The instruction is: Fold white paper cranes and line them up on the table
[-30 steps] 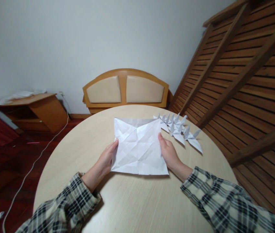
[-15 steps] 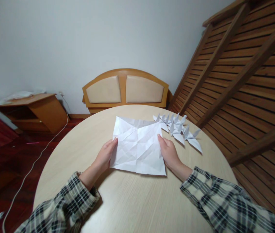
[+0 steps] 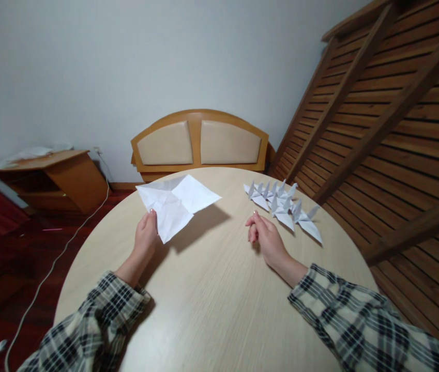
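My left hand (image 3: 146, 233) is closed on the near-left edge of a creased white sheet of paper (image 3: 172, 206), its thumb on top. The sheet is held up over the table at an angle, bent along its folds, and casts a shadow to the right. My right hand (image 3: 268, 237) hovers over the table with its fingers curled in and thumb against them, holding nothing. Just beyond it stand several folded white paper cranes (image 3: 281, 201), grouped at the table's right side.
A round pale wooden table (image 3: 219, 310) lies beneath my hands. Behind it stands a padded wooden headboard (image 3: 199, 139). Slatted wood panels (image 3: 390, 113) lean on the right. At left are a low wooden cabinet (image 3: 64, 181) and a white cable (image 3: 54, 258) along the floor.
My right hand has let go of the paper and curled its fingers. The left hand has carried the sheet to the left and turned it; it now folds up at its creases.
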### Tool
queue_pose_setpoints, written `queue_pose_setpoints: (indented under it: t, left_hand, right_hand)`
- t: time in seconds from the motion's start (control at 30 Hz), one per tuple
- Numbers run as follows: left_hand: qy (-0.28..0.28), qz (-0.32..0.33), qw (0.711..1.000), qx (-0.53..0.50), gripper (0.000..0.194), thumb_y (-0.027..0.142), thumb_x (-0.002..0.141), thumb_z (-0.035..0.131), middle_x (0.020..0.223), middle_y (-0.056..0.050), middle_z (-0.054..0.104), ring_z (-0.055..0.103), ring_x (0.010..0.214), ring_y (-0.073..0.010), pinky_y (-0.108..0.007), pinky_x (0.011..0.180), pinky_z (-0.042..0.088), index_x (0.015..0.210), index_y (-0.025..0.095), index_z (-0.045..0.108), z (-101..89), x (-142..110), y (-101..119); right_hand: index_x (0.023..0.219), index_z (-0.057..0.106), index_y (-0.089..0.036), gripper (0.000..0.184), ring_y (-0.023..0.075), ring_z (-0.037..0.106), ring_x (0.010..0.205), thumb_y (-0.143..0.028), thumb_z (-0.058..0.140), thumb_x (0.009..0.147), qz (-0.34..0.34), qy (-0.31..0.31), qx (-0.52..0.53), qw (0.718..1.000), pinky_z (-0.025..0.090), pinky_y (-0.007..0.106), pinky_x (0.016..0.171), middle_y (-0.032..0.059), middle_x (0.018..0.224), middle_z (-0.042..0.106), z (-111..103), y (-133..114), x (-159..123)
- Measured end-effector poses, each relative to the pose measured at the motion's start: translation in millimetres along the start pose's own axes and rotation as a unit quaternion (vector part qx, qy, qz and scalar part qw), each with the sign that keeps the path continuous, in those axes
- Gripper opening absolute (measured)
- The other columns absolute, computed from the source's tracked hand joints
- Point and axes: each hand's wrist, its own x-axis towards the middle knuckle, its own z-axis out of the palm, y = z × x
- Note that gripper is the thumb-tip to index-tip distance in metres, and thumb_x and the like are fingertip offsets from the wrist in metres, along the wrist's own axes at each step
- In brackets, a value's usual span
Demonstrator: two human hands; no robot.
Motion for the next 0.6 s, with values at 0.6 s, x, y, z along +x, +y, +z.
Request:
queue_pose_setpoints:
  t: [0.6]
  left_hand:
    - [-0.211,-0.02,0.946,0.244,0.053,0.058,0.085,0.047,0.037,0.001,0.041,0.037,0.035,-0.0117,-0.026,0.043,0.028,0.047,0.021,0.041,2.2,-12.2,10.6]
  right_hand:
    - [0.074,0.056,-0.019,0.049,0.0117,0.045,0.045,-0.064,0.045,0.089,0.003,-0.007,-0.002,1.0,0.035,0.024,0.048,-0.0037,0.045,0.048,-0.3,-2.5,0.6]
